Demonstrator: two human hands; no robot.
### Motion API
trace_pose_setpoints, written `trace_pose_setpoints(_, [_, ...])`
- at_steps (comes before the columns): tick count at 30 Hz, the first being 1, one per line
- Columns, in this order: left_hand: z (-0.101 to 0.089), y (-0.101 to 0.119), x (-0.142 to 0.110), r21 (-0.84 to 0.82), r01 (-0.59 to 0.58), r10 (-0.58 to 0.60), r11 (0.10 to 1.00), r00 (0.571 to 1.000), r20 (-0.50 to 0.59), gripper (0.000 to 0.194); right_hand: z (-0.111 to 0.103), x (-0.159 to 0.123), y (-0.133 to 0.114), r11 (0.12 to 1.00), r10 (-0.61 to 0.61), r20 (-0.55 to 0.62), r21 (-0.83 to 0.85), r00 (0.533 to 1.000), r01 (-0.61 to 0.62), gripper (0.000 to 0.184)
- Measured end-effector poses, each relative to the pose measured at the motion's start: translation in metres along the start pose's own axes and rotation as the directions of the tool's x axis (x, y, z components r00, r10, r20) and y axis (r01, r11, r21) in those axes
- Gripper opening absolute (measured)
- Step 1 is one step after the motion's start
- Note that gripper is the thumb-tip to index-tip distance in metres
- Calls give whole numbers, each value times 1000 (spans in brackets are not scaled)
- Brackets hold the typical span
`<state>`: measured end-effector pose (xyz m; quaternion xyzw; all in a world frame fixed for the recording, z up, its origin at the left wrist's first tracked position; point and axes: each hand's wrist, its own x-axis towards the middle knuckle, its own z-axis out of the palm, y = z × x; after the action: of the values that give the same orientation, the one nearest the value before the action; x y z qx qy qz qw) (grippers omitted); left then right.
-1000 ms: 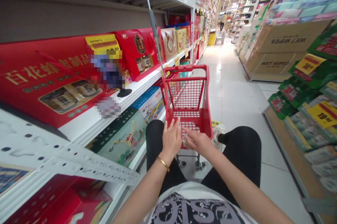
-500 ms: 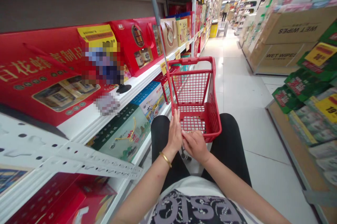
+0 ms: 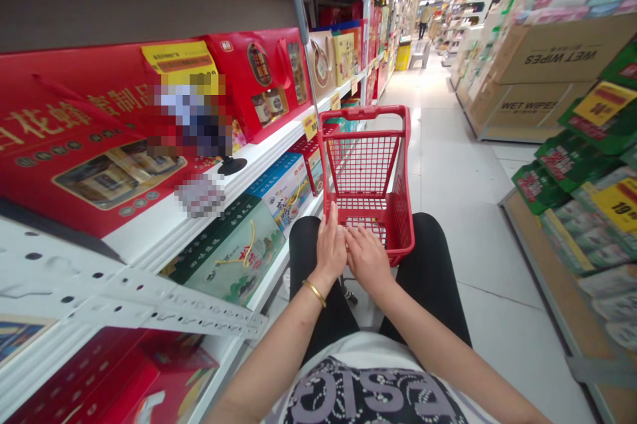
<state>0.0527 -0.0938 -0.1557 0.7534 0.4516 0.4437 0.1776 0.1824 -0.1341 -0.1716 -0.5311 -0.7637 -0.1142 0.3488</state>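
In front of my knees stands a red plastic shopping basket (image 3: 408,205) with mesh walls. A few flat things show through the mesh of its floor; I cannot make out what they are. My left hand (image 3: 331,248), a gold bangle at its wrist, is over the basket's near edge with fingers stretched forward. Beside it lies my right hand (image 3: 367,255), palm down, fingers extended and their tips close to the left hand. Neither hand shows anything held. The near rim is partly hidden beneath them, so whether they rest on it I cannot tell.
White shelving (image 3: 174,255) runs close along my left, holding red gift boxes (image 3: 259,79) and a green-grey box (image 3: 243,251). A thin metal rod (image 3: 298,12) rises beside the basket. On the right are wet-wipes cartons (image 3: 547,105) and green packs (image 3: 540,185). The aisle floor (image 3: 440,165) stretches ahead.
My right hand has flattened, its fingers now stretching forward rather than curling against my left hand. Both hands stay near the basket's edge. The view has shifted very slightly.
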Motion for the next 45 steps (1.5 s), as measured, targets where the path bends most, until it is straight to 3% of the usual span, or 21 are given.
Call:
trace_pose_setpoints(3, [2,-2,1,38,-6,6,999,1000,-4,61,3,3,-2,996,46,37,-80,998,-43,49])
trace_pose_setpoints(7, [2,-4,3,108,-28,28,994,1000,9,63,9,12,-5,989,-44,-5,-139,999,43,52])
trace_pose_setpoints(13, [-2,-8,8,284,-199,162,938,975,149,83,20,6,12,980,-138,-79,-158,987,125,54])
trace_pose_setpoints(21, [-4,-3,5,434,-311,168,846,927,336,114,-15,-11,46,980,-56,-135,-198,989,29,48])
trace_pose_setpoints(30, [-7,10,-13,497,-293,157,816,942,297,100,-9,-6,36,988,-76,-144,-146,987,55,31])
trace_pose_setpoints(39, [-9,16,-29,455,-262,139,851,948,286,104,-25,-15,32,998,3,-100,-57,995,-9,22])
trace_pose_setpoints(45, [-9,17,-34,454,-263,149,852,951,271,102,-31,-20,32,998,-63,-125,-10,990,63,20])
